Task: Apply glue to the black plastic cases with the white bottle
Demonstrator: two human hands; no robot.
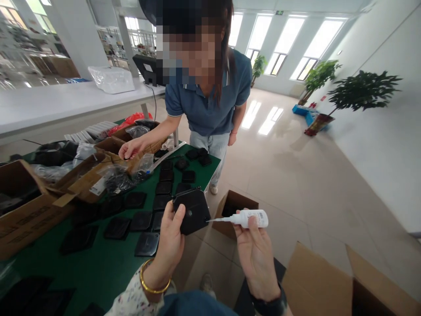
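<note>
My left hand (171, 235) grips a flat black square plastic part (194, 210) by its left edge, holding it up past the table's edge. In my right hand (256, 254) is a white glue bottle (255, 218), lying sideways between thumb and fingers. Its thin nozzle points left, and the tip is at the right edge of the black part, near a small corner hole; whether it touches I cannot tell. Several similar black square parts (141, 220) lie in rows on the green table (108, 267) to the left.
Across the table stands a co-worker (210, 105), one hand (131, 148) over the open cartons (88, 175) and bagged black parts (120, 179). A small carton (241, 199) sits on the floor beyond my right hand; a larger open carton (319, 276) is at lower right.
</note>
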